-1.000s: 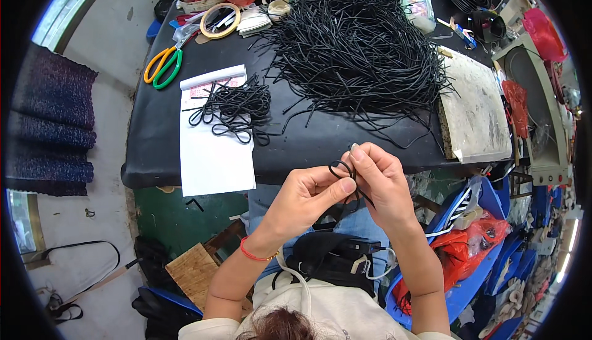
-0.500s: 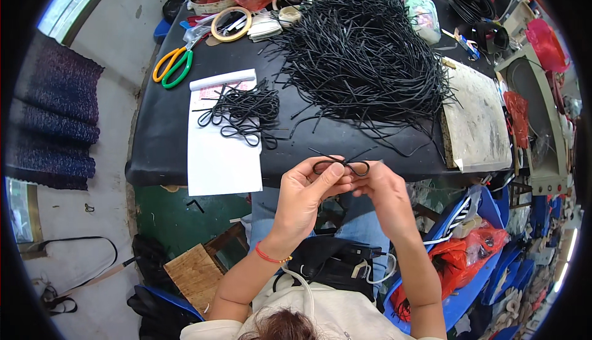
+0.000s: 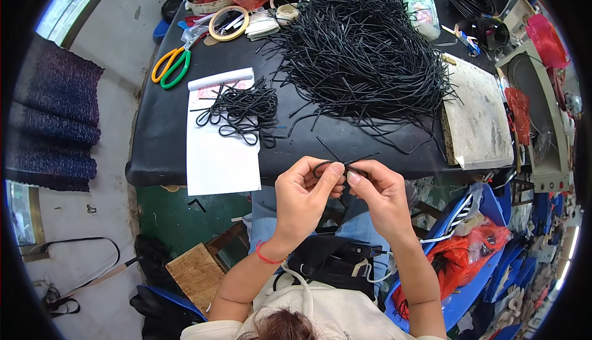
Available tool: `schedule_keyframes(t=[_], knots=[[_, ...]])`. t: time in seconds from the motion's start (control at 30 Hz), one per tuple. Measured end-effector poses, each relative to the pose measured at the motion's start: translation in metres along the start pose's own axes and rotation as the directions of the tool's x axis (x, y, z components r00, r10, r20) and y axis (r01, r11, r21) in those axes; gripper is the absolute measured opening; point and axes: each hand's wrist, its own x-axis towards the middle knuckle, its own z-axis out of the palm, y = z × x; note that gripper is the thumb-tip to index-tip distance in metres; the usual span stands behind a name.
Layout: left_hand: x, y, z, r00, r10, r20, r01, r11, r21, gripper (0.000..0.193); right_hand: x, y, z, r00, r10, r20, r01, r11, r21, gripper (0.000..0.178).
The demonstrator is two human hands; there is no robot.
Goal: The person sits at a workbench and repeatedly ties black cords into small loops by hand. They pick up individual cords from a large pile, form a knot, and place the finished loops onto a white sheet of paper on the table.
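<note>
Between my two hands, just off the table's near edge, is a thin black cord bow (image 3: 324,165) with two loose ends pointing up and away. My left hand (image 3: 310,186) pinches its left loop between thumb and fingers. My right hand (image 3: 377,193) grips the right side, with the thumb pressed on the cord and the right loop mostly covered. Beyond them, a small pile of tied black cord bows (image 3: 245,109) lies on a white paper pad (image 3: 222,167). A large tangled heap of black cords (image 3: 370,56) covers the middle of the table.
Scissors with orange and green handles (image 3: 174,67) lie at the left of the black table (image 3: 161,136), near a tape roll (image 3: 229,24). A pale board (image 3: 481,118) rests at the right. Beside my right arm stands a blue bin (image 3: 457,300) containing a red plastic bag (image 3: 472,260).
My right hand has turned, and its thumb now presses on the cord beside the left thumb. The right loop, visible before, is mostly hidden. One loose end stands steeper.
</note>
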Motion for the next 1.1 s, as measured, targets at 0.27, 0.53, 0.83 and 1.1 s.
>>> schedule_keyframes(t=[0.27, 0.53, 0.83, 1.1], knots=[[0.001, -0.003, -0.005, 0.999, -0.017, 0.028, 0.02, 0.995, -0.099, 0.017, 0.01, -0.002, 0.003, 0.996, 0.088, -0.002, -0.088, 0.99, 0.109, 0.019], [0.001, 0.004, -0.013, 0.952, -0.195, 0.237, 0.2, 0.98, 0.002, 0.024, 0.018, -0.001, 0.003, 0.996, -0.008, -0.09, -0.003, 0.993, -0.116, 0.021], [-0.012, 0.005, -0.019, 0.948, 0.265, 0.177, -0.317, 0.741, 0.591, 0.018, 0.021, 0.013, 0.004, 0.992, -0.105, -0.072, 0.084, 0.966, -0.246, 0.025], [0.059, 0.042, -0.11, 0.763, 0.64, -0.089, -0.063, 0.211, 0.976, 0.027, 0.069, 0.029, -0.043, 0.82, -0.566, -0.085, 0.208, 0.433, -0.877, 0.008]])
